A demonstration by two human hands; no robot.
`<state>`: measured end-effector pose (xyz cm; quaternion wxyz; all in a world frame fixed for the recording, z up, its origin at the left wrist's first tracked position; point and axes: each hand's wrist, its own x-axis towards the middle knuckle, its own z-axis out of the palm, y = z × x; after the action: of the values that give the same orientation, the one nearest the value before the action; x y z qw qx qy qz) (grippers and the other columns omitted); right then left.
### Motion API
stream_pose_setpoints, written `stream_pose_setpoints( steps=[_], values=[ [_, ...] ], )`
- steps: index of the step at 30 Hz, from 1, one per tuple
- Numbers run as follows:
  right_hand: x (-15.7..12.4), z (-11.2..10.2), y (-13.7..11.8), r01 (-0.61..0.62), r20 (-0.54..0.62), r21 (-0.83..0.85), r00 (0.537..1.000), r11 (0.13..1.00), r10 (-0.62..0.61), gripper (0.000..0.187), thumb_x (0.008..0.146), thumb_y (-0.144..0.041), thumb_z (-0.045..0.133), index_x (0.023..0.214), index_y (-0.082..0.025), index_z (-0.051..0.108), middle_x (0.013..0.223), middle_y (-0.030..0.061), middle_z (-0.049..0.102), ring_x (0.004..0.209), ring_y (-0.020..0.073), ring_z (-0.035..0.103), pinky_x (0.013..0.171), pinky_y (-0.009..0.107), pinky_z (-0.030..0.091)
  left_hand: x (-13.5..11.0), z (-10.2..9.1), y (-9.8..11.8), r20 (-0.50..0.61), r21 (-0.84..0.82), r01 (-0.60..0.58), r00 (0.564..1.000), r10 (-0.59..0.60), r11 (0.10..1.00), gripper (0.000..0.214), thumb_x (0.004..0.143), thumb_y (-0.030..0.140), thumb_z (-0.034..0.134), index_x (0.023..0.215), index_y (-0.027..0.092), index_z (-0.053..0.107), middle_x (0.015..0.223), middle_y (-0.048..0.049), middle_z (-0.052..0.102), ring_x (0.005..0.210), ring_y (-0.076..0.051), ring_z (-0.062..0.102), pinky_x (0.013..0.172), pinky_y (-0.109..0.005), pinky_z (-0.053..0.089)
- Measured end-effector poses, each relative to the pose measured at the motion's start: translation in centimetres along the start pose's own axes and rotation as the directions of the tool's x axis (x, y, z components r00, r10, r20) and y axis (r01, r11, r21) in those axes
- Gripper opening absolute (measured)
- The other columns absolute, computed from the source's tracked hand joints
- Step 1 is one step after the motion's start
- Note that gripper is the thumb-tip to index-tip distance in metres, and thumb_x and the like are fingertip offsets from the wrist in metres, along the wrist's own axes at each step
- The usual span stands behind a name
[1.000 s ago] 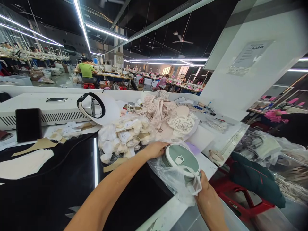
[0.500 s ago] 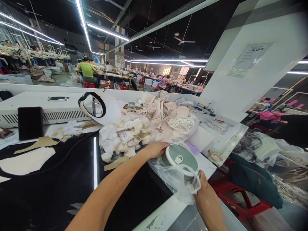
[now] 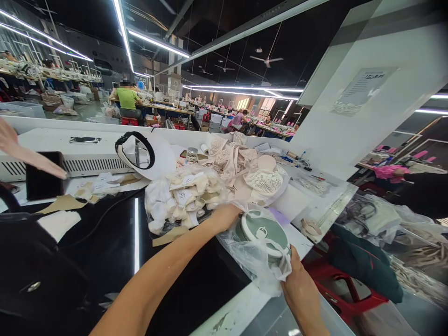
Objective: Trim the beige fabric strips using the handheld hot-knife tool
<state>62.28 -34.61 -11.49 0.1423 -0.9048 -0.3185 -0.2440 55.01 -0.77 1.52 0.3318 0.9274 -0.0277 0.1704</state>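
A round lunch box (image 3: 271,229) with a green lid and white rim sits in a clear plastic bag (image 3: 245,254) at the table's front right edge. My left hand (image 3: 227,218) is closed on the bag at the box's far left side; its fingertips are partly hidden. At the near right side my right hand (image 3: 297,275) is closed, gripping bunched plastic of the bag beside the rim. The bag lies partly over the lid. Just beyond my left hand is a bag of cream fabric pieces (image 3: 185,196).
Another person's hand (image 3: 28,151) and a black bag (image 3: 38,275) are at the left. A pile of beige lace garments (image 3: 241,163), a white visor (image 3: 157,158) and a phone (image 3: 44,186) lie behind. A red stool (image 3: 345,289) stands at the right.
Another person's hand and a black bag have come into view at the left. Plastic at my left hand has been drawn over the lid's far edge. My right hand has barely moved.
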Motion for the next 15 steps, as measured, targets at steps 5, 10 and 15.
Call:
stream_pose_setpoints(
  steps=[5,10,15],
  values=[
    [1.1,-1.8,0.6,0.079,0.006,-0.010,0.997,0.997,-0.079,0.078,0.107,-0.019,0.054,0.182,-0.019,0.032,0.146,0.0231,0.081,0.110,0.0369,0.088,0.076,0.040,0.070,-2.6,-0.4,3.3,-0.027,0.136,0.109,0.994,-0.106,0.985,0.032,0.122,0.022,0.057,0.152,0.017,0.068,0.152,-0.0167,0.072,0.134,-0.031,0.075,0.119,-0.052,0.064],
    [2.4,-4.6,0.9,0.132,-0.028,-0.065,0.991,0.989,-0.134,0.065,0.113,-0.019,0.051,0.177,-0.027,0.046,0.141,0.0154,0.082,0.088,0.0271,0.087,0.048,0.030,0.055,-7.3,0.0,7.7,-0.058,0.244,0.092,0.995,-0.080,0.965,0.039,0.124,0.026,0.047,0.159,0.017,0.061,0.158,-0.0180,0.066,0.144,-0.034,0.069,0.124,-0.050,0.060],
    [4.3,-5.7,1.2,0.244,-0.060,-0.039,0.967,0.969,-0.246,0.061,0.111,-0.015,0.049,0.170,-0.029,0.059,0.154,0.0133,0.080,0.129,0.0302,0.085,0.094,0.038,0.074,-10.6,1.1,9.8,0.129,0.338,-0.139,0.987,0.101,0.931,0.025,0.123,0.025,0.056,0.141,0.021,0.073,0.131,-0.0098,0.079,0.122,-0.029,0.076,0.111,-0.044,0.065]
  ],
)
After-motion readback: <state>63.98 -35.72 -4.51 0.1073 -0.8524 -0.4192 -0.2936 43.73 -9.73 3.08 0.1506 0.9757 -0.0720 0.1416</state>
